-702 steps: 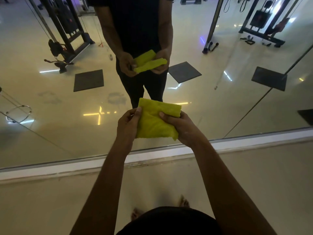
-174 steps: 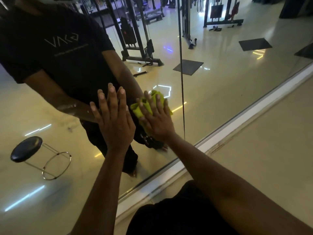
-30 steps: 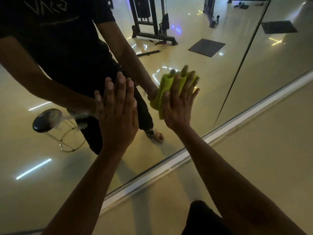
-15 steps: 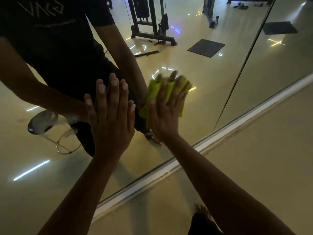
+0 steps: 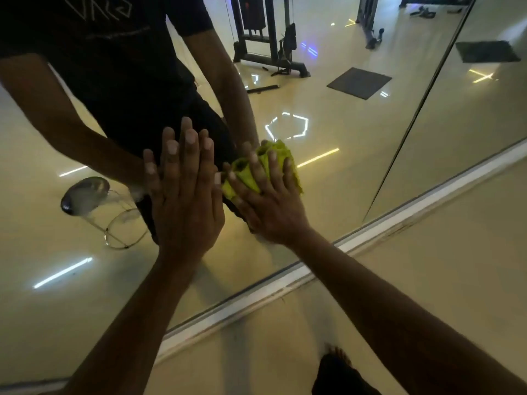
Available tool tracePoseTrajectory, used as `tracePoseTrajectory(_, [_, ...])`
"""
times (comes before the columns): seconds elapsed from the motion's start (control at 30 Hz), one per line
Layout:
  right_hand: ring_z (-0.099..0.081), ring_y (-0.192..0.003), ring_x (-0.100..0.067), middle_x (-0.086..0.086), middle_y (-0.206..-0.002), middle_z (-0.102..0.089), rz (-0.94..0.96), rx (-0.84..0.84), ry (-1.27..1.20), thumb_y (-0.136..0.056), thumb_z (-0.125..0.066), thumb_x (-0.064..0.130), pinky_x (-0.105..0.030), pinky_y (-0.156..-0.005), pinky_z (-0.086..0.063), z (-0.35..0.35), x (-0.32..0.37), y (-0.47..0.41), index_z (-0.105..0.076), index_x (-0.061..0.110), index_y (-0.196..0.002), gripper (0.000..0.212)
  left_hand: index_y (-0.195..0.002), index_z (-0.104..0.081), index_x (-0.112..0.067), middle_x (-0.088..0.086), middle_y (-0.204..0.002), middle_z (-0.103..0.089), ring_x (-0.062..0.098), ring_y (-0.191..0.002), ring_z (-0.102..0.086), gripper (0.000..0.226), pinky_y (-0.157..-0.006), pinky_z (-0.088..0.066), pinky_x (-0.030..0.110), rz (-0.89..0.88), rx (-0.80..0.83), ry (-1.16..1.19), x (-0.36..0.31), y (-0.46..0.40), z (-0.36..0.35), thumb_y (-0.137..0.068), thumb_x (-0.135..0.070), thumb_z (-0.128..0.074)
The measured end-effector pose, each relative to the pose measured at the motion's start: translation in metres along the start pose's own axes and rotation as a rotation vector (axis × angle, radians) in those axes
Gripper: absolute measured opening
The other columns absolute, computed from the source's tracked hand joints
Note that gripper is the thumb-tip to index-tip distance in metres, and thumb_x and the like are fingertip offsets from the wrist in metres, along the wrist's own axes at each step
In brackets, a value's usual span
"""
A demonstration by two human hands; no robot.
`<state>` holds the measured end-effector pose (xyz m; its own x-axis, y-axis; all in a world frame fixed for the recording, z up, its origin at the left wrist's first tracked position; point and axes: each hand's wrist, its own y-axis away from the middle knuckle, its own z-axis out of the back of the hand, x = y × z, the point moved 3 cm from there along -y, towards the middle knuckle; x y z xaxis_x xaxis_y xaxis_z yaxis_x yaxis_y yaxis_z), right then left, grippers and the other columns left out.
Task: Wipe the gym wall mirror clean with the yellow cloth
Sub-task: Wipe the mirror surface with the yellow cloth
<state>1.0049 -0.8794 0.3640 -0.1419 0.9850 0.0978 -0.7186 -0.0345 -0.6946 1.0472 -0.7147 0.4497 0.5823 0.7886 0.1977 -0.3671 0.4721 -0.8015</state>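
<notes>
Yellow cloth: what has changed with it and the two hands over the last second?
The right hand has slid the yellow cloth down and to the left across the mirror, ending close beside the left hand; the cloth now looks more bunched under the fingers. Nothing was let go or newly picked up. The left hand stays flat on the glass with fingers straight, and the right hand still presses the cloth against the mirror.

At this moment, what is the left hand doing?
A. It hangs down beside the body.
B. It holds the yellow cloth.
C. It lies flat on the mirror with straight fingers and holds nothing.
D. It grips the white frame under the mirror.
C. The left hand is spread flat against the mirror with straight fingers and holds nothing, while the right hand presses the yellow cloth on the glass beside it.
</notes>
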Motion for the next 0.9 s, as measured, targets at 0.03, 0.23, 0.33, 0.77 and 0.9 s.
tracePoseTrajectory(0.03, [0.004, -0.169, -0.049, -0.015, -0.181, -0.005, -0.01, -0.029, 0.009, -0.115, -0.039, 0.053, -0.065, -0.134, 0.011, 0.008, -0.01, -0.006, -0.021, 0.031, -0.172, 0.065, -0.172, -0.022, -0.01, 0.018, -0.177, -0.026, 0.042, -0.163, -0.024, 0.065, -0.133, -0.013, 0.059, 0.019, -0.01, -0.011, 0.002, -0.004, 0.003, -0.115, -0.028, -0.05])
tracePoseTrajectory(0.23, [0.011, -0.165, -0.06, -0.032, -0.179, -0.001, -0.439, -0.305, -0.228, -0.115, -0.042, 0.04, -0.066, -0.134, 0.012, 0.051, -0.012, -0.07, -0.027, 0.01, -0.172, 0.067, -0.172, -0.017, -0.01, 0.021, -0.176, -0.028, 0.034, -0.165, -0.014, 0.067, -0.133, -0.012, 0.059, 0.044, -0.018, -0.037, 0.004, -0.017, 0.01, -0.116, -0.028, -0.05])
tracePoseTrajectory(0.33, [0.018, -0.166, -0.047, -0.017, -0.183, -0.001, -0.098, -0.088, -0.098, -0.115, -0.047, 0.048, -0.069, -0.133, 0.009, 0.027, -0.002, -0.039, -0.029, 0.026, -0.173, 0.065, -0.172, -0.017, -0.01, 0.021, -0.176, -0.027, 0.041, -0.164, -0.022, 0.067, -0.133, -0.019, 0.063, 0.058, 0.012, -0.018, 0.0, -0.015, 0.012, -0.116, -0.026, -0.05])
tracePoseTrajectory(0.77, [0.016, -0.168, -0.046, -0.022, -0.182, -0.016, -0.016, -0.016, -0.071, -0.115, -0.05, 0.048, -0.068, -0.133, 0.009, 0.029, 0.021, -0.039, -0.034, 0.028, -0.174, 0.064, -0.169, -0.029, -0.008, 0.022, -0.175, -0.03, 0.033, -0.164, -0.013, 0.064, -0.135, -0.014, 0.059, 0.124, 0.005, -0.007, 0.021, -0.027, 0.038, -0.115, -0.029, -0.055])
tracePoseTrajectory(0.9, [-0.013, -0.164, -0.059, -0.024, -0.178, -0.008, -0.173, -0.205, -0.083, -0.112, -0.057, 0.04, -0.073, -0.133, -0.001, 0.055, -0.009, -0.064, -0.023, 0.018, -0.171, 0.072, -0.168, -0.031, -0.006, 0.022, -0.173, -0.033, 0.034, -0.164, -0.017, 0.064, -0.134, -0.016, 0.06, 0.125, -0.021, -0.021, 0.036, -0.024, 0.045, -0.114, -0.027, -0.056])
